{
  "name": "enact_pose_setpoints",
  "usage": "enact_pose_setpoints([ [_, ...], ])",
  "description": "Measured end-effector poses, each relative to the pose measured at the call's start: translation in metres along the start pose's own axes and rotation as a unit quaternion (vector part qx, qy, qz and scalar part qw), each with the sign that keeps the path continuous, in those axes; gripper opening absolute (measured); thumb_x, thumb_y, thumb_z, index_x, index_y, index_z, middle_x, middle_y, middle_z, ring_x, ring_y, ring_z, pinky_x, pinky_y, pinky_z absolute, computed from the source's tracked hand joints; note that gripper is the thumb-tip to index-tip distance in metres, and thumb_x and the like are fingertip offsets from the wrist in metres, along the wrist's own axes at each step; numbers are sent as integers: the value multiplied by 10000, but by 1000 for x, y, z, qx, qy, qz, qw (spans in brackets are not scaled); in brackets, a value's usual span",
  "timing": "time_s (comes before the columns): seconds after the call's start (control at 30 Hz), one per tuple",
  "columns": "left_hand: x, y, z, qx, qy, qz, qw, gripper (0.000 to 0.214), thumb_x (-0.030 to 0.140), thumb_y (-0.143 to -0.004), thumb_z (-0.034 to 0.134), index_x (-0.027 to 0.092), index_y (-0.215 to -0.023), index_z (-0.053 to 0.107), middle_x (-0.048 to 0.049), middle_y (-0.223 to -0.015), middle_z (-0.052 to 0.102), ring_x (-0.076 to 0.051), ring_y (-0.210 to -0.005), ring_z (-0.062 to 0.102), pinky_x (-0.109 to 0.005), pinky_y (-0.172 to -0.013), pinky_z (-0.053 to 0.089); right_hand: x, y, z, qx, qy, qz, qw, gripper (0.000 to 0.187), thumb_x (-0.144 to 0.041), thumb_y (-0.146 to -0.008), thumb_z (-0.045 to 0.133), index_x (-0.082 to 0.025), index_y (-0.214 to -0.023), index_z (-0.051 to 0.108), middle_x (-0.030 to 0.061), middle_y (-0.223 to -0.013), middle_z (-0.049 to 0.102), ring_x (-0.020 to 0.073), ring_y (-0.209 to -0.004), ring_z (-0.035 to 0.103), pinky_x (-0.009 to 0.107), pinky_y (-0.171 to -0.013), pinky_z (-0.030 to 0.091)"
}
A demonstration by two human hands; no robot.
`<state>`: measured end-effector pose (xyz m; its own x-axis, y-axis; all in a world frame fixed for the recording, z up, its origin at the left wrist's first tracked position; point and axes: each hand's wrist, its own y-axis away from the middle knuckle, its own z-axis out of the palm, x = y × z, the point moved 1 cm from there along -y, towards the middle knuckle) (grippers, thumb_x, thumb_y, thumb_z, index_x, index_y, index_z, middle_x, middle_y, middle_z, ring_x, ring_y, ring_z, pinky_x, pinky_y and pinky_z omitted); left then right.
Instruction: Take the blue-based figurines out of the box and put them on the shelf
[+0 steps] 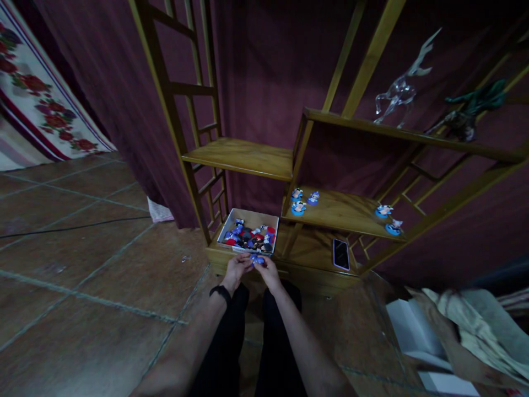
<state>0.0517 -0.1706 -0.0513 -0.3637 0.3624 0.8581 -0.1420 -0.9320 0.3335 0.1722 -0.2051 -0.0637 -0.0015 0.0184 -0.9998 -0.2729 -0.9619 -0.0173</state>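
Observation:
Between my two hands is a small purple figurine (256, 259), held just in front of a cardboard box. My left hand (238, 268) has its fingers closed on the figurine's left side. From the other side my right hand (268, 272) pinches it too. The open box (226, 223) sits on the lowest shelf and holds a jumble of small figurines (250, 237) in purple, red, black and white. On the shelf above it to the right, a purple figurine (313, 198) and a blue-based figurine (298, 208) stand upright.
More figurines stand at that shelf's right end, one being a pig-like figurine (394, 227). A phone (341, 254) lies on the bottom shelf. Higher up are a clear deer ornament (397, 96) and a dark green statue (467, 110). White boxes (417, 328) lie on the floor at right.

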Motion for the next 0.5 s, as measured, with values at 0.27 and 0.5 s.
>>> enact_pose_setpoints([
  [0.27,1,-1,-2,-41,-21,6,999,260,169,-484,766,101,-710,654,-45,-622,655,-119,-554,597,-236,-580,479,10,-3,0,21,61,-25,998,313,-262,-635,597,-204,-940,636,21,-893,656,187,-831,592,324,-803,449],
  [0.5,7,5,2,-15,-44,4,999,181,148,-513,742,106,-656,639,-24,-544,625,-109,-485,571,-221,-521,469,7,-2,1,14,35,-2,999,282,-251,-603,621,-215,-880,651,20,-896,650,197,-844,583,338,-824,436],
])
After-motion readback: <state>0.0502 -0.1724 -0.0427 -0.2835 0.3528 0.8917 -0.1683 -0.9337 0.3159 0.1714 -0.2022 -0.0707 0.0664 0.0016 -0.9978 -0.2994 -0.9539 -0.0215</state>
